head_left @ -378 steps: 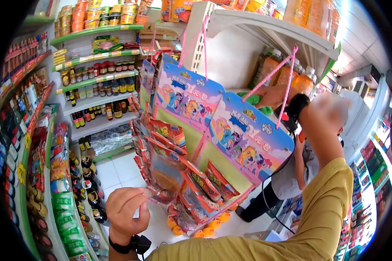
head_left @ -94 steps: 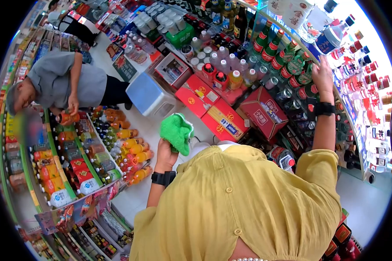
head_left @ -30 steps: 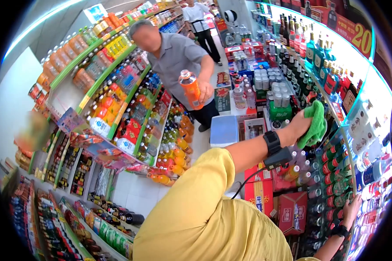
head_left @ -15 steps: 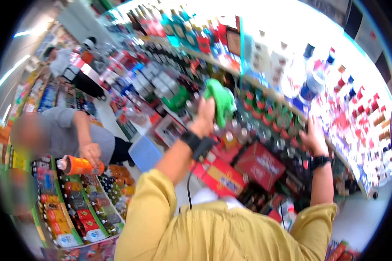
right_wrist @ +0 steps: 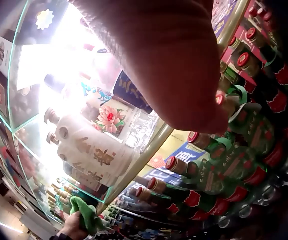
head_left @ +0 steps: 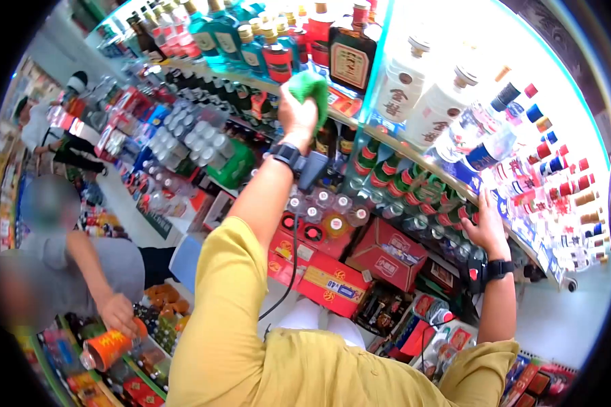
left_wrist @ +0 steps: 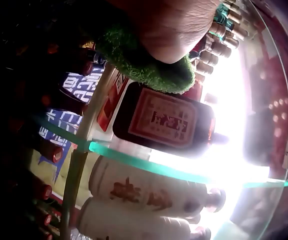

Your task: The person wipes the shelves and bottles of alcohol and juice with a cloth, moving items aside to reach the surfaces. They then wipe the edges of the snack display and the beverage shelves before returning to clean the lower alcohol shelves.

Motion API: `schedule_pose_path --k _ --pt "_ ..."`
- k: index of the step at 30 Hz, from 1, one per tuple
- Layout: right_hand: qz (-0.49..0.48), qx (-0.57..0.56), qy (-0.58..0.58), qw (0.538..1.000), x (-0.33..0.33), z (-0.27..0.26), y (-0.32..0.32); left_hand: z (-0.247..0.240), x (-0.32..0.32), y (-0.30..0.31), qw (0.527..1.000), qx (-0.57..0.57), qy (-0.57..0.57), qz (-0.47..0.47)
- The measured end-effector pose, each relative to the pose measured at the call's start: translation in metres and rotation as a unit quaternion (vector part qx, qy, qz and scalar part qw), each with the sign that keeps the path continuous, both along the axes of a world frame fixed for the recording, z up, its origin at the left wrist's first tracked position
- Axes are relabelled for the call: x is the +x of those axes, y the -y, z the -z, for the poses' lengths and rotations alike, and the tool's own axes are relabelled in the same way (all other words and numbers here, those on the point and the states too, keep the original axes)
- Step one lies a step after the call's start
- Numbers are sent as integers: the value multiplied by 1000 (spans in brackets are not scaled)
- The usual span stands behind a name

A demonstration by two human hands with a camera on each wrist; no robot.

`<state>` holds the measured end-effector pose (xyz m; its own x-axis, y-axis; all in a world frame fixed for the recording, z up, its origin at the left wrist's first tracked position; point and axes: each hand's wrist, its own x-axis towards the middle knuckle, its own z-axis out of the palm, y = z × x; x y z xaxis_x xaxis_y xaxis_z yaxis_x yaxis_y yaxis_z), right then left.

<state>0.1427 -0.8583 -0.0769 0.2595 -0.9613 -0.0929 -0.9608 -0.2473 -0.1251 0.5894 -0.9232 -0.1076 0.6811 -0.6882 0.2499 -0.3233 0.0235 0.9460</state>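
Note:
My left hand (head_left: 299,121) grips a fuzzy green cloth (head_left: 312,91) at the front edge of the lit shelf, just left of the dark flat bottle with a cream label (head_left: 352,51). In the left wrist view the cloth (left_wrist: 149,70) overlaps the upper side of that bottle, partly hidden by the hand. My right hand (head_left: 487,227) rests at the same shelf's edge farther right, fingers extended and thumb spread, holding nothing visible. White ceramic bottles (head_left: 404,85) stand on the shelf between the two hands. Green bottles with red labels (head_left: 404,182) line the level below the right hand.
A glass divider (head_left: 380,57) rises from the shelf. Red boxes (head_left: 387,254) and plastic-capped bottles (head_left: 336,217) stand below. At left, a person in grey (head_left: 105,271) holds an orange bottle (head_left: 112,347). A black cable (head_left: 293,271) hangs from my left wrist.
My left hand has carried the green cloth from low beside my body up to the shelf edge. The right hand stays along the shelf. Earlier I faced another aisle.

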Motion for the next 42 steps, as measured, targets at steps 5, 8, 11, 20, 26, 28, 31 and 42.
schedule_pose_path --k 5,8,11,20,26,28,31,42 --pt "2 -4 -6 1000 -5 6 0 53 22 29 994 -29 97 -40" --pt "-6 -16 -5 1000 -4 9 1 55 25 30 995 -36 80 -45" --pt "-10 -33 1 999 -7 15 -1 50 23 26 995 -38 77 -44" --pt "-16 -21 -9 1000 -12 14 -1 77 9 -7 990 -118 -57 -59" --pt "-12 -32 22 999 -8 13 -1 60 -8 -38 933 -195 -152 -260" --pt "-23 -44 34 998 -11 15 -3 33 7 -62 924 -279 -192 -176" --pt "-7 -31 36 999 -14 21 0 18 -2 -87 962 -232 -63 -127" --pt "-32 -53 28 998 -19 27 1 -36 -109 -233 960 -257 47 -101"
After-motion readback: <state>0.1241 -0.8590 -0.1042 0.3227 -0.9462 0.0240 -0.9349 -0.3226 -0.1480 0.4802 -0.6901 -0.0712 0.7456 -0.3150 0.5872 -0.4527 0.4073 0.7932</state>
